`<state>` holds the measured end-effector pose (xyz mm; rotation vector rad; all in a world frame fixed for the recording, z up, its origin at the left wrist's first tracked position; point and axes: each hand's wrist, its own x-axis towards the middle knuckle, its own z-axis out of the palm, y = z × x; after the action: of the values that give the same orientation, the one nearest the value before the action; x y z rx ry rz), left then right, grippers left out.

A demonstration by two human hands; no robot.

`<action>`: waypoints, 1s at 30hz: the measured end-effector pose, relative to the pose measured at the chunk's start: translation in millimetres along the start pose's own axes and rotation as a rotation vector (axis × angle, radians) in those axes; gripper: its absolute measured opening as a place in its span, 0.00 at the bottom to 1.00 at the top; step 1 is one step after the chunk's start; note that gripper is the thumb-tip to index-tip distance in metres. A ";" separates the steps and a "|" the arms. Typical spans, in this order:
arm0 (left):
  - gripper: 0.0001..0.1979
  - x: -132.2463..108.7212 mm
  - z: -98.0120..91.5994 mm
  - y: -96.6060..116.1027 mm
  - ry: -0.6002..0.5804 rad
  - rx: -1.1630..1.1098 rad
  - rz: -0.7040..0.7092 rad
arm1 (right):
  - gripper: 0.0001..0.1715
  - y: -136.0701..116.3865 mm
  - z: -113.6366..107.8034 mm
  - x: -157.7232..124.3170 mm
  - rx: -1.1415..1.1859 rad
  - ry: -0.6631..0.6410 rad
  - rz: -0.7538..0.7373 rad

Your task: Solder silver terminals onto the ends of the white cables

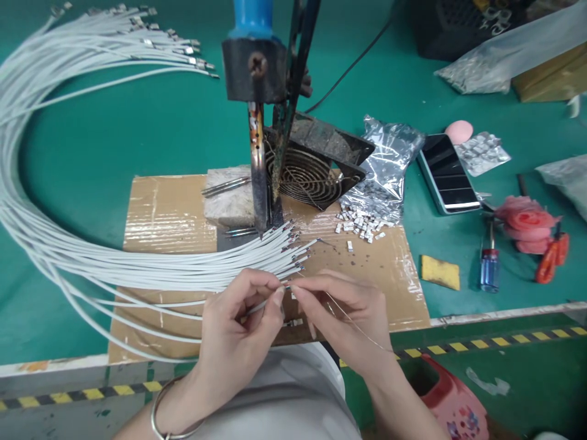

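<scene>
Left hand: I see the left hand [241, 313] pinching a round white-sheathed cable [257, 307] near its end, above the brown cardboard sheet [160, 214]; a slack pinch could let the cable roll.
Right hand: The right hand [351, 315] meets that end, narrow, holding a thin silvery wire [358, 329]; the trailing length might snag.
Cable end: Fingertips hide most of it, so I could miss a bent or crossed strand.
Blue-handled metal soldering iron [257, 159]: Its tip points into the white cable bundle [183, 266]; if hot, contact could scorch sheathing. I can't tell whether they touch.
Small white rectangular connectors [362, 225]: Loosely heaped; a sweeping sleeve could scatter them.
</scene>
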<state>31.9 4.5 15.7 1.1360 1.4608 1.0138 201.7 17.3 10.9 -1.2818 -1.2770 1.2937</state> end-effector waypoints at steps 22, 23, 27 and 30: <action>0.06 10.8 -1.7 20.7 0.072 -0.260 -0.235 | 0.08 10.8 5.2 3.0 0.061 0.289 -0.007; 0.07 9.9 -0.7 22.8 0.088 -0.262 -0.256 | 0.08 9.2 6.6 1.9 0.031 0.278 -0.023; 0.07 8.3 1.4 27.9 0.089 -0.257 -0.291 | 0.15 5.3 4.8 -0.3 -0.038 0.117 -0.110; 0.07 8.4 2.0 28.0 0.088 -0.237 -0.287 | 0.18 3.6 1.8 0.7 -0.075 -0.012 -0.214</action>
<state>37.5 18.6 40.7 0.6981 1.4780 1.0109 200.1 17.6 7.1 -1.1546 -1.4408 1.1123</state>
